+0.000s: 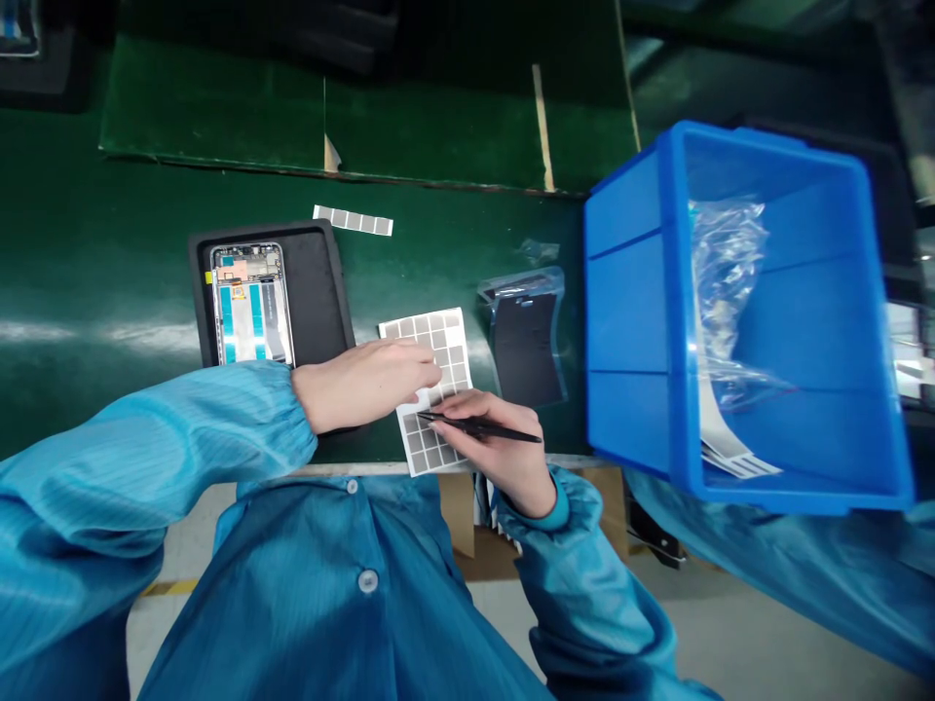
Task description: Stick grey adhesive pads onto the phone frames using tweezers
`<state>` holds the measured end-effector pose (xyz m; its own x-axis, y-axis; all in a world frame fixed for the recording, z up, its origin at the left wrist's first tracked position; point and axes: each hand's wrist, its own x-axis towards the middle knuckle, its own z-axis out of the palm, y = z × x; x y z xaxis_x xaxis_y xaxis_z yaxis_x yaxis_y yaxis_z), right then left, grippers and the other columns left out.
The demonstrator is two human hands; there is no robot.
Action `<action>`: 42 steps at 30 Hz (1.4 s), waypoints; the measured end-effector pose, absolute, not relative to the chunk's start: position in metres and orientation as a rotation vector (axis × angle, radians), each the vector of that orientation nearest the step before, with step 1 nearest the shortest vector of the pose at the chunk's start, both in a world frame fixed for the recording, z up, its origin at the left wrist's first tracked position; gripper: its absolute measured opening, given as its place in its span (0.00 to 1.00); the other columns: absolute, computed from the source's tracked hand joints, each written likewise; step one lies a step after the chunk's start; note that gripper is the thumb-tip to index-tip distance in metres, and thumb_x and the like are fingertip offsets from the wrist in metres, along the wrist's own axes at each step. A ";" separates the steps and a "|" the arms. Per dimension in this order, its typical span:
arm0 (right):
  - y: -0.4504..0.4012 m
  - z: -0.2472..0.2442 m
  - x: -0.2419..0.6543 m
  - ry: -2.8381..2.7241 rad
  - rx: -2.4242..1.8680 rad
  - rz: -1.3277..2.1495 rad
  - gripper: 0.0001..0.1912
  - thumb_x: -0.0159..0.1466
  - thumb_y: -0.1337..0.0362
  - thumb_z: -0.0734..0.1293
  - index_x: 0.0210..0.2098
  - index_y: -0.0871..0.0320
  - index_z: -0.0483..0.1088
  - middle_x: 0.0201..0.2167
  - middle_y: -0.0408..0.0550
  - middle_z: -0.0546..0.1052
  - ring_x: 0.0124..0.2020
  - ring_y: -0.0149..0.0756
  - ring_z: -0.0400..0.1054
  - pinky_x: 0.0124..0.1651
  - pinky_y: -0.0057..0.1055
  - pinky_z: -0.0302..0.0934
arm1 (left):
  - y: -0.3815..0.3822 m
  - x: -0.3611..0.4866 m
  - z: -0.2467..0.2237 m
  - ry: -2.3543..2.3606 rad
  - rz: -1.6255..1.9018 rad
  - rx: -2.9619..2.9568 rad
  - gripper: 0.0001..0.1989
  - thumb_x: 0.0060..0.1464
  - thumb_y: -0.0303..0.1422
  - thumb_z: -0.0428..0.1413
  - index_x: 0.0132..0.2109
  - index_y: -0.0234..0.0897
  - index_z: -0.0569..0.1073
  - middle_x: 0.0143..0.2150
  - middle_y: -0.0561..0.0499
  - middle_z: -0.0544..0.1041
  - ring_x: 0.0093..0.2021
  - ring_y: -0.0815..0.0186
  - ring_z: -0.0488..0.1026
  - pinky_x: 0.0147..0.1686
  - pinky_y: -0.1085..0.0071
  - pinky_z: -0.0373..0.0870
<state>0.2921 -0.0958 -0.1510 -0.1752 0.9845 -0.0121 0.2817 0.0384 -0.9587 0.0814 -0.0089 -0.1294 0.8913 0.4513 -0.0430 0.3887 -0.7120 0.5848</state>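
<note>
A white sheet of grey square stickers [447, 336] lies at the table's front edge, its lower part reaching over the edge. My left hand [372, 380] rests on the sheet's left side, fingers curled and pressed together on it; their tips are partly hidden. In my right hand [507, 458] is a pair of black tweezers [504, 429], gripped between thumb and fingers. The tweezer tips point left, at the squares just below my left thumb. To the left, an opened phone [252, 302] with exposed inner parts sits in a black foam tray [311, 282], partly covered by my left sleeve.
A short strip of grey stickers [355, 220] lies behind the tray. Right of the sheet is a dark panel in clear plastic [524, 336]. A large blue bin [628, 312] holding crumpled clear plastic [727, 292] stands at the right. A raised green ledge [438, 127] runs along the back.
</note>
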 end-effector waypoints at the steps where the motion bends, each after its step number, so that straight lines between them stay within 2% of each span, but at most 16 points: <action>1: -0.096 -0.151 0.292 -1.563 -1.318 1.170 0.06 0.57 0.65 0.77 0.31 0.53 0.76 0.31 0.46 0.82 0.36 0.42 0.79 0.41 0.40 0.74 | -0.009 0.081 -0.130 0.600 0.138 2.450 0.03 0.62 0.24 0.54 0.39 0.34 0.72 0.40 0.49 0.73 0.42 0.63 0.71 0.42 0.67 0.67; 13: -0.098 -0.156 0.296 -1.574 -1.294 1.135 0.08 0.56 0.68 0.77 0.32 0.52 0.76 0.32 0.46 0.83 0.36 0.43 0.79 0.41 0.40 0.75 | -0.009 0.085 -0.132 0.610 0.153 2.497 0.04 0.62 0.25 0.55 0.42 0.33 0.74 0.42 0.47 0.75 0.44 0.61 0.74 0.44 0.66 0.69; 17: -0.100 -0.143 0.305 -1.509 -1.329 1.140 0.08 0.55 0.66 0.78 0.30 0.51 0.76 0.30 0.45 0.82 0.33 0.43 0.78 0.37 0.39 0.75 | -0.005 0.086 -0.132 0.629 0.110 2.463 0.07 0.59 0.24 0.58 0.45 0.32 0.75 0.45 0.44 0.76 0.46 0.59 0.74 0.46 0.65 0.71; 21: -0.096 -0.118 0.305 -1.472 -1.276 1.102 0.10 0.54 0.69 0.79 0.31 0.51 0.76 0.30 0.44 0.82 0.34 0.40 0.78 0.37 0.35 0.75 | -0.008 0.070 -0.109 0.663 0.331 2.261 0.11 0.60 0.23 0.57 0.49 0.31 0.75 0.47 0.43 0.77 0.49 0.61 0.74 0.50 0.67 0.70; 23: -0.092 -0.105 0.294 -1.460 -1.243 1.092 0.11 0.54 0.71 0.78 0.31 0.51 0.76 0.30 0.44 0.82 0.34 0.39 0.78 0.37 0.33 0.75 | -0.016 0.054 -0.091 0.758 0.494 2.111 0.08 0.61 0.25 0.56 0.47 0.32 0.76 0.44 0.46 0.78 0.44 0.65 0.75 0.47 0.69 0.71; 25: -0.086 -0.096 0.277 -1.451 -1.220 1.089 0.11 0.54 0.72 0.78 0.31 0.51 0.76 0.30 0.44 0.82 0.33 0.38 0.78 0.38 0.32 0.75 | -0.025 0.034 -0.075 0.875 0.591 1.938 0.06 0.61 0.27 0.56 0.44 0.33 0.77 0.38 0.49 0.76 0.37 0.69 0.73 0.39 0.73 0.70; 29: -0.073 -0.088 0.236 -1.428 -1.184 1.112 0.11 0.53 0.72 0.79 0.30 0.53 0.76 0.30 0.45 0.83 0.32 0.38 0.79 0.35 0.33 0.75 | -0.041 -0.002 -0.066 1.072 0.583 1.660 0.07 0.61 0.34 0.58 0.40 0.35 0.79 0.32 0.53 0.73 0.29 0.73 0.67 0.28 0.75 0.64; 34: -0.066 -0.094 0.209 -1.411 -1.115 1.201 0.10 0.54 0.72 0.78 0.30 0.53 0.76 0.30 0.44 0.83 0.32 0.37 0.79 0.36 0.32 0.75 | -0.053 -0.020 -0.076 1.154 0.500 1.512 0.11 0.56 0.40 0.63 0.42 0.38 0.80 0.30 0.55 0.71 0.28 0.73 0.66 0.26 0.76 0.62; 39: -0.065 -0.095 0.199 -1.414 -1.108 1.238 0.11 0.54 0.72 0.78 0.31 0.53 0.76 0.30 0.44 0.83 0.33 0.36 0.80 0.37 0.31 0.75 | -0.054 -0.026 -0.083 1.126 0.507 1.559 0.06 0.57 0.35 0.61 0.36 0.38 0.80 0.30 0.55 0.72 0.28 0.74 0.66 0.27 0.76 0.62; 42: -0.064 -0.095 0.193 -1.375 -1.140 1.230 0.11 0.54 0.71 0.78 0.31 0.53 0.76 0.31 0.44 0.83 0.34 0.36 0.80 0.38 0.30 0.75 | -0.053 -0.032 -0.087 1.147 0.541 1.558 0.06 0.58 0.34 0.60 0.35 0.38 0.79 0.30 0.54 0.73 0.28 0.74 0.65 0.27 0.76 0.62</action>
